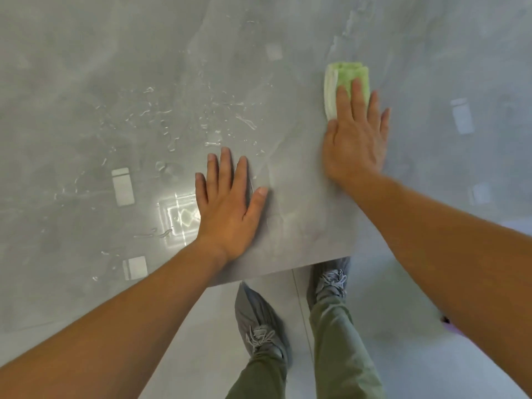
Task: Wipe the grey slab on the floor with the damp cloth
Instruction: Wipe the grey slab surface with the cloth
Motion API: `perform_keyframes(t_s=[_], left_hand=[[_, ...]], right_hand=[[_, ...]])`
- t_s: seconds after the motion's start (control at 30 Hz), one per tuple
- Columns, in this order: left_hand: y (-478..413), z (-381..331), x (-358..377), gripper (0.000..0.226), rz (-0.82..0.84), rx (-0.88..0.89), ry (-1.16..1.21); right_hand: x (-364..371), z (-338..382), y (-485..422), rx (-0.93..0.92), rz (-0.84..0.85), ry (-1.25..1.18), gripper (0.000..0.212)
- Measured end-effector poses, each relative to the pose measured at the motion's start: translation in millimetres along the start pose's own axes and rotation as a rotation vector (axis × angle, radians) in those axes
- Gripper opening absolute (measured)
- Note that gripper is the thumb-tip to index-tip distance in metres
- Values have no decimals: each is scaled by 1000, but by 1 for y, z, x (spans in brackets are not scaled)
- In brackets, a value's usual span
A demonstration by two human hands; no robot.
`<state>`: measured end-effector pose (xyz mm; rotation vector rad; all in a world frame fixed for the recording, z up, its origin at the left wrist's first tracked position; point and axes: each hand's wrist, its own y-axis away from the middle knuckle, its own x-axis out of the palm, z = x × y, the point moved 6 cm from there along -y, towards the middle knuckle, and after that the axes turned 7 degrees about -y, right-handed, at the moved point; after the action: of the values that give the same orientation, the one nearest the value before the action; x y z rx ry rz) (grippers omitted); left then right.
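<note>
A large glossy grey slab fills the upper part of the head view, its near edge running just above my feet. Streaks and drops of water lie across its left and middle. A folded green and white cloth lies flat on the slab at the upper right. My right hand presses flat on the cloth's near half, fingers spread over it. My left hand rests palm down on the bare slab near its front edge, fingers apart, holding nothing.
My two feet in grey shoes stand on the pale tiled floor just below the slab's edge. Ceiling lights reflect as bright patches on the wet surface. A small purple object shows behind my right forearm.
</note>
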<state>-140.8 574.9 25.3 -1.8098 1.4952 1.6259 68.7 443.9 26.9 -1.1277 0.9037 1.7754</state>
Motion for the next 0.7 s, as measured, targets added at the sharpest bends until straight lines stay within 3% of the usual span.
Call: perform_keyframes(t_s=[0.07,0.17,0.27,0.33,0.43,0.5,0.53,0.63,0.7], left_hand=[[0,0,0,80,-16,-4,23],[0,-1,1,81,-40,-20,26],[0,-1,6,78,-51,-28,-22],[-2,0,9,77,-70,-29,-66],[-4,0,12,78,-92,-36,-121],[-3,0,13,78,-102,-44,-134],[-3,0,12,79,-105,-46,-137],[-3,-1,6,79,-96,-35,-11],[0,2,-3,75,-104,-29,142]], right_hand=[[9,21,21,-44,9,5,61],[31,44,114,-466,156,108,60],[29,16,161,-790,302,158,59],[15,-17,135,-684,244,154,58],[-8,-65,88,-158,86,17,61],[-6,-59,96,15,28,0,65],[0,-44,110,-22,29,16,66],[35,21,177,-491,183,68,63],[44,36,203,-679,264,83,61]])
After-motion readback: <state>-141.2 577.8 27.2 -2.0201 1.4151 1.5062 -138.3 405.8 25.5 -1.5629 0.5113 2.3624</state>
